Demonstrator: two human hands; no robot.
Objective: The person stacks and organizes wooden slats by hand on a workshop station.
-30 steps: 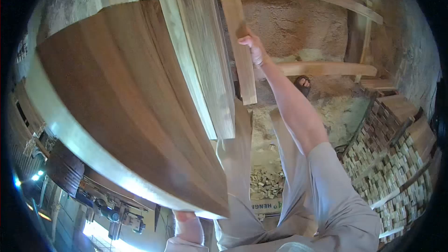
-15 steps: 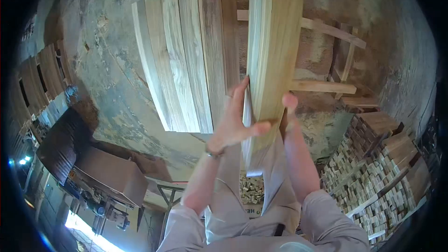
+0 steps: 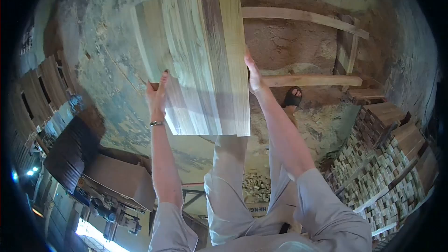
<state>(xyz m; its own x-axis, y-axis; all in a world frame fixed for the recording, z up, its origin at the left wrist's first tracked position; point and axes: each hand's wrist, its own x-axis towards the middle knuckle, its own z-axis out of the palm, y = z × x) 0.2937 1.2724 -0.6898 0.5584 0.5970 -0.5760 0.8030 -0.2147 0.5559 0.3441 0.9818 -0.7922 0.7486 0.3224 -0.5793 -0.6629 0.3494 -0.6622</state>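
Several long wooden boards [image 3: 193, 65] lie side by side on two rails, forming one panel with pale and dark strips. My left hand [image 3: 157, 97] grips the panel's left edge, its thumb over the top face; some fingers are hidden beyond the edge. On the opposite side my right hand [image 3: 253, 73] holds against the outer edge of the yellowish board [image 3: 234, 56], with part of the fingers out of sight. This rightmost board touches its dark neighbour, and its near end sticks out slightly past the others.
Two wooden rails [image 3: 310, 80] run right from under the boards to an upright support [image 3: 346, 46]. My foot [image 3: 293, 97] stands near the lower rail. Stacked small wood blocks [image 3: 373, 191] are at the right. A machine with a brown housing [image 3: 119, 179] is at the lower left.
The yellowish wood that was held upright between both hands now lies flat at the panel's right side. My left hand has moved left to the far edge, my right hand left and up.
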